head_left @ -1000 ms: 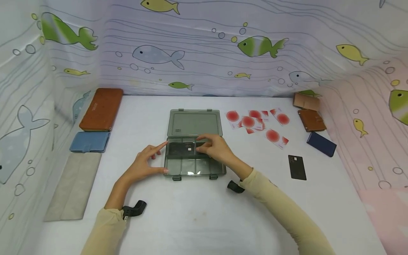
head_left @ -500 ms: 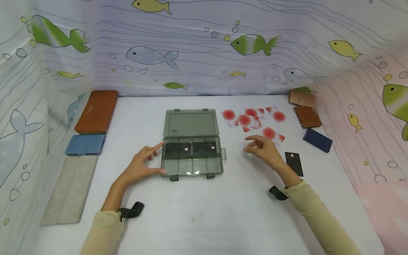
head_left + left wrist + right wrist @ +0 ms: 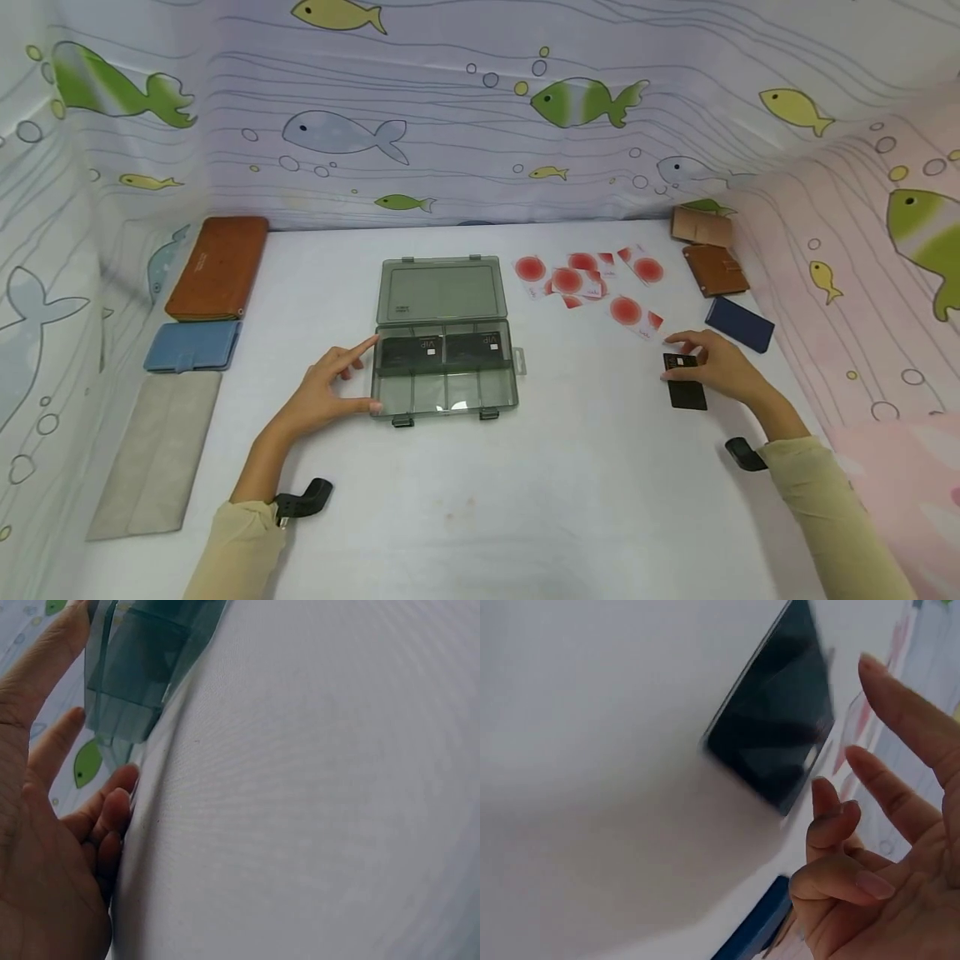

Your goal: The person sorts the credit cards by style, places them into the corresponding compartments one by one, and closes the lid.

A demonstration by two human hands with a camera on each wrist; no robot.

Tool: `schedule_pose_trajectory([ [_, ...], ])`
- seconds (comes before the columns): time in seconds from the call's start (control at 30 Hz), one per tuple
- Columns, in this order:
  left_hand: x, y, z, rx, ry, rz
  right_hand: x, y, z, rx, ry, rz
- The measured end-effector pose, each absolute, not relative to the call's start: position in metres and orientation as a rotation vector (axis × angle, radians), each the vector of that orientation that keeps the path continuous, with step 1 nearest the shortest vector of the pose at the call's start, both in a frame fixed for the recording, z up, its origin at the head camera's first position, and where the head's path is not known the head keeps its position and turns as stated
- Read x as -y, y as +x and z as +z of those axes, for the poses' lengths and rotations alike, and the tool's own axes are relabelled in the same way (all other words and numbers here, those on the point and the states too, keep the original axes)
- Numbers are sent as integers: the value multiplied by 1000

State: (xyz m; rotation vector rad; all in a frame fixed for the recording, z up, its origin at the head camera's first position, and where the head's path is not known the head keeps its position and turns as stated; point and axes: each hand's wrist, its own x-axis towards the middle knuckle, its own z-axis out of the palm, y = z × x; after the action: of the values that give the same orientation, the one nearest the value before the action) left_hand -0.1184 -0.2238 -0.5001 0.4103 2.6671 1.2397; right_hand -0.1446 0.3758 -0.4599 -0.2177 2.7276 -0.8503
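Note:
A translucent grey-green compartment box (image 3: 441, 292) lies with its lid folded back. Two black VIP cards, a left one (image 3: 405, 353) and a right one (image 3: 468, 349), are side by side in its upper row. At the box's left side is my left hand (image 3: 318, 392), index finger by the upper corner and thumb by the lower one. A third black card (image 3: 687, 395) lies to the right on the white table (image 3: 480, 517). My right hand (image 3: 722, 365) reaches over its upper end, thumb and index finger spread. In the right wrist view, that card (image 3: 769, 724) shows beyond the fingers.
Several red-and-white cards (image 3: 626, 311) lie scattered behind, right of the box. Along the right edge are a navy wallet (image 3: 740, 324), a brown wallet (image 3: 716, 269) and a tan one (image 3: 701, 226). At left are a brown wallet (image 3: 217, 268), a blue one (image 3: 192, 345) and a grey piece (image 3: 153, 454).
My right hand has left the right card inside the box and moved right to the loose black card. My left hand stays at the box's left side.

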Motion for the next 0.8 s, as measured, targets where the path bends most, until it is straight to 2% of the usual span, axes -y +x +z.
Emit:
schedule_pose_trajectory([
  [0.43, 224, -118, -499, -2648, 396, 1271, -391, -146, -465, -2695, -300, -811],
  [0.8, 224, -118, -499, -2656, 422, 1267, -394, -140, -466, -2661, -239, -833],
])
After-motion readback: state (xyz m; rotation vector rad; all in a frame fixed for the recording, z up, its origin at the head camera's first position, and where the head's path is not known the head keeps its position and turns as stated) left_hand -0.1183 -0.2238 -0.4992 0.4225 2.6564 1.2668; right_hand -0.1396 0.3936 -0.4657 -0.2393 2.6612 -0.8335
